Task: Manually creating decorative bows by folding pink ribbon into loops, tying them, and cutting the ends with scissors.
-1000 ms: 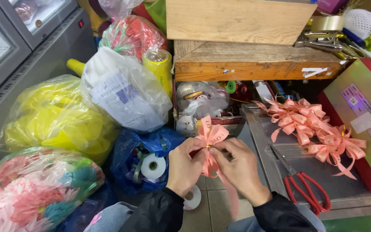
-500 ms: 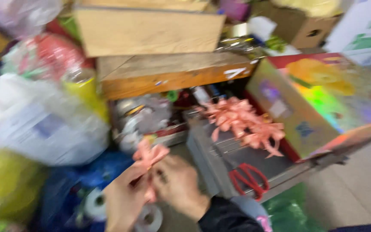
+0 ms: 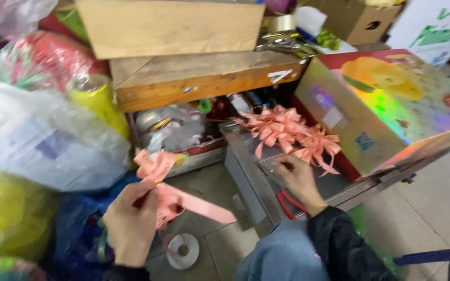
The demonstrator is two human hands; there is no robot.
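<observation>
A tiled grey floor point(image 3: 220, 244) runs along the near side. A worn wooden shelf point(image 3: 204, 78) spans the far side, with a plain wooden box point(image 3: 167, 26) on top. A low grey metal bench point(image 3: 251, 171) stands at centre right. A cardboard box point(image 3: 358, 21) sits far right. Light is even and soft.

Even, soft daylight-like light; no hard shadows. Rainbow glare streaks the shiny lid of the gift box point(image 3: 391, 99). Darkest patch sits under the wooden shelf point(image 3: 204, 78). Motion blur smears the whole frame, heaviest at the left edge over the plastic bags point(image 3: 42, 140). Left hand point(image 3: 131, 224) and its pink ribbon bow point(image 3: 154, 169) soft; right hand point(image 3: 300, 179) slightly crisper. Mild wide-angle stretch at corners.
</observation>
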